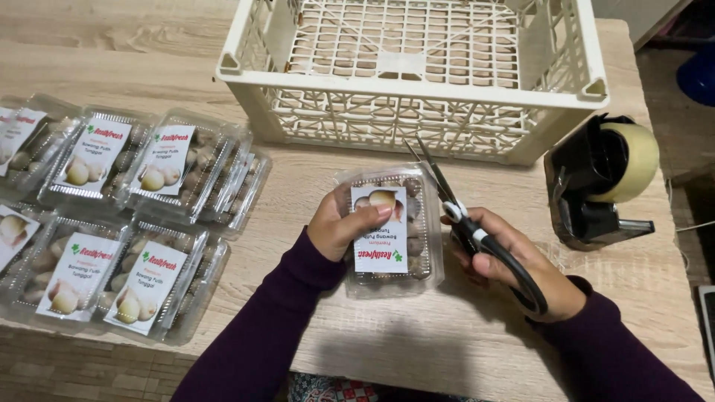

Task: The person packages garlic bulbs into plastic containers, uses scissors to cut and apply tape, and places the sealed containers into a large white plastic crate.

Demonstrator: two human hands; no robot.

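Note:
My left hand [344, 223] grips a clear plastic clamshell pack [414, 253] of small brown bulbs with a white label on its lid, resting on the wooden table [462, 335]. Its thumb presses on the label. My right hand [521, 272] holds black-handled scissors [454, 208] by the handles, at the pack's right edge. The blades are slightly apart and point away from me toward the crate.
A cream plastic lattice crate [417, 74] stands behind the pack. A black tape dispenser [596, 182] with a roll of tape sits at the right. Several more labelled clamshell packs [112, 216] lie overlapping at the left. The table's front edge runs just below them.

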